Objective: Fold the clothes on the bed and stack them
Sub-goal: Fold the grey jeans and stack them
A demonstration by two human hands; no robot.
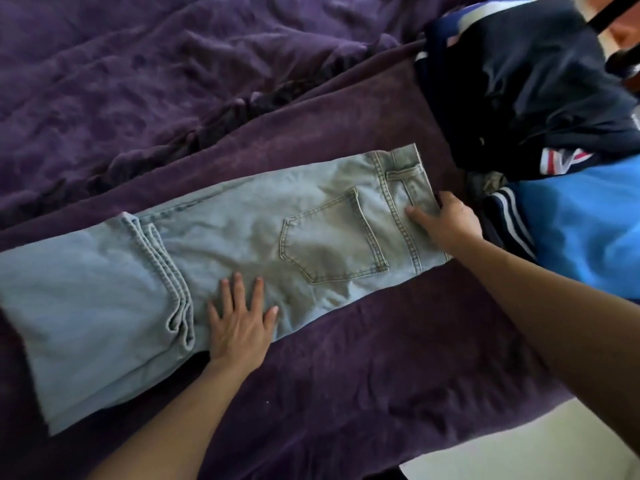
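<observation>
A pair of light blue jeans (pixel 242 244) lies flat across the purple bed cover (pixel 363 368), folded lengthwise, back pocket up, with the leg ends doubled back over the thighs at the left. My left hand (pixel 239 320) presses flat on the denim beside the leg hems, fingers spread. My right hand (pixel 446 223) grips the waistband at the right end, thumb on top and fingers curled under the edge.
A heap of unfolded clothes sits at the right: a dark navy garment (pixel 533 81) on top and a bright blue one with striped trim (pixel 581 233) below. A rumpled purple blanket (pixel 138 81) covers the far side. Pale floor (pixel 519 448) shows at bottom right.
</observation>
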